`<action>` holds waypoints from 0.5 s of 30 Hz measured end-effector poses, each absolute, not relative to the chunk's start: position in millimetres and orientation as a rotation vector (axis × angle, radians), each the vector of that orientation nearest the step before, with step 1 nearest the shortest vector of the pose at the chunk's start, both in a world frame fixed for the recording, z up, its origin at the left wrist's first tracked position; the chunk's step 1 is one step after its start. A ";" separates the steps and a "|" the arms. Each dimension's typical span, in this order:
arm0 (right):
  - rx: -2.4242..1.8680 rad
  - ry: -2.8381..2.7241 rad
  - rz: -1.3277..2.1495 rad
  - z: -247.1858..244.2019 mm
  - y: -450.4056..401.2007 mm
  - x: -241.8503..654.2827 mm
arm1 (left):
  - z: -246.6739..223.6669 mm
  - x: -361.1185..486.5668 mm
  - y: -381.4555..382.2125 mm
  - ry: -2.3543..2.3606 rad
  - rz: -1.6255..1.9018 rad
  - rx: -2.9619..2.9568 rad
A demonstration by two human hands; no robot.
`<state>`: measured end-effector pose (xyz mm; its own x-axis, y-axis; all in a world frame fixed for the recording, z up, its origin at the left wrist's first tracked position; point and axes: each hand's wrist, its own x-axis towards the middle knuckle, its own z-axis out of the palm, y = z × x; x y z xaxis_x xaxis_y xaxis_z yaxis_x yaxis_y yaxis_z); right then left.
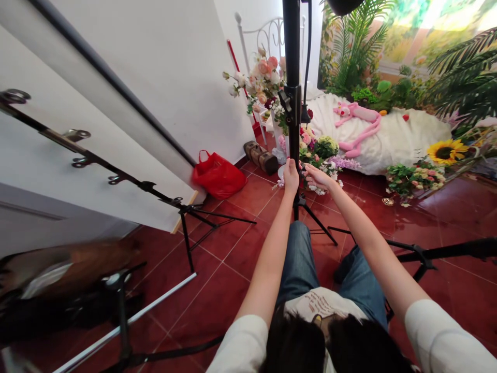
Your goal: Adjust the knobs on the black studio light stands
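Note:
A black upright stand [293, 67] rises in front of me, its legs spread on the red tiled floor between my knees. My left hand [291, 177] is closed around the lower part of the pole. On the right side of the same pole, my right hand [315, 176] has its fingers bent together at a small part that I cannot make out. Above both hands, a clamp knob [286, 106] sticks out from the pole's collar. A black cable [308, 62] hangs along the pole's right side.
Flowers [266, 77] and a white-covered bed with a pink plush toy [365, 113] lie beyond the stand. A red bag [219, 176] and brown shoes [261, 157] are by the wall. More tripod legs [419, 254] spread at right; a white pole [132, 320] lies at left.

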<state>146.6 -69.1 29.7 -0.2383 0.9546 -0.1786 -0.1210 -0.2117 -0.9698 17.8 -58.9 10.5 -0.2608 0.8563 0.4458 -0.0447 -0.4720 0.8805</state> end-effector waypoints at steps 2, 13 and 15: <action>-1.027 -1.105 1.759 27.8 -67.7 149.5 | 10.7 17.6 -59.0 1.026 1.793 1.339; -1.253 -1.366 0.996 44.5 -48.6 137.3 | 6.6 16.6 -57.0 1.018 1.772 1.321; -1.156 -1.400 0.792 63.5 -48.0 136.4 | 5.4 17.0 -56.6 1.025 1.773 1.323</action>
<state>136.4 -48.0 63.5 0.0772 0.9436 0.3219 0.2101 0.3002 -0.9304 17.0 -56.6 5.4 -0.2439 0.8724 0.4237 -0.0681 -0.4512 0.8898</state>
